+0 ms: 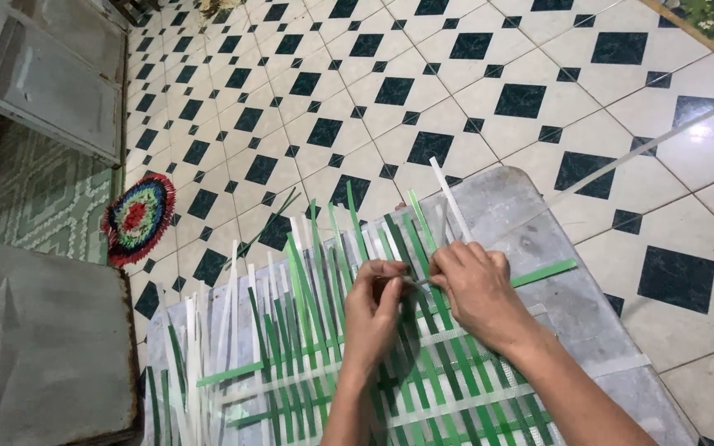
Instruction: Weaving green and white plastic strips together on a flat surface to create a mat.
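Observation:
A partly woven mat of green and white plastic strips (307, 363) lies on a grey board (539, 248) on the floor. My left hand (376, 310) pinches upright strips near the mat's middle, fingers closed on them. Just to its right, my right hand (477, 291) grips a green horizontal strip (545, 272) whose free end sticks out to the right. Both hands nearly touch above the weave. Loose strip ends fan out toward the far edge, and one long white strip (449, 194) points away from me.
The floor is white tile with black diamonds (456, 91). A round, colourful fringed mat (137, 218) lies at the left. Grey metal panels (39, 339) stand along the left side. A long translucent strip (646, 149) runs off to the right.

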